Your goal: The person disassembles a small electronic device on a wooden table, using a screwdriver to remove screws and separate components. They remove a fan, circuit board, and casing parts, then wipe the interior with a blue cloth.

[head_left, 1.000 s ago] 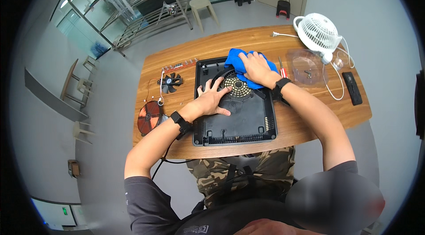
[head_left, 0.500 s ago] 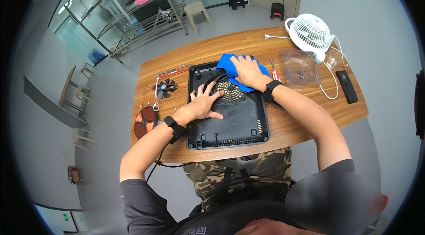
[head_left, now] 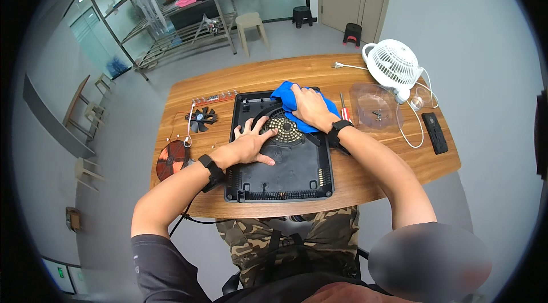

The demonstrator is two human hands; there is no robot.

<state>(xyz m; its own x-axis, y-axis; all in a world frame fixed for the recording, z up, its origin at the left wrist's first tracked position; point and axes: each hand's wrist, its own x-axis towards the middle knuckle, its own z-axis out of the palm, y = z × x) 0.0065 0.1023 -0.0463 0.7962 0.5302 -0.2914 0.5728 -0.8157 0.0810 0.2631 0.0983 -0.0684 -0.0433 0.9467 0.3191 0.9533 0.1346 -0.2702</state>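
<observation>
A black plastic housing with a round vent grille lies flat on the wooden table, its ribbed inside facing up. My left hand presses on it with fingers spread, the fingertips reaching the grille's left side. At the housing's far right corner, my right hand grips a blue cloth and holds it against the plastic. The cloth covers that corner and part of the grille's edge. Left of the housing lie a small black fan, a copper coil disc and a narrow circuit board.
Right of the housing are a screwdriver, a clear plastic tray with small metal parts, a white desk fan with its cord, and a black strip-shaped part. A dark cable hangs at the table's near left edge.
The whole view has shifted, so the table appears lower and further left. My right hand and the cloth stay at the housing's far right corner; my left hand stays spread on the housing.
</observation>
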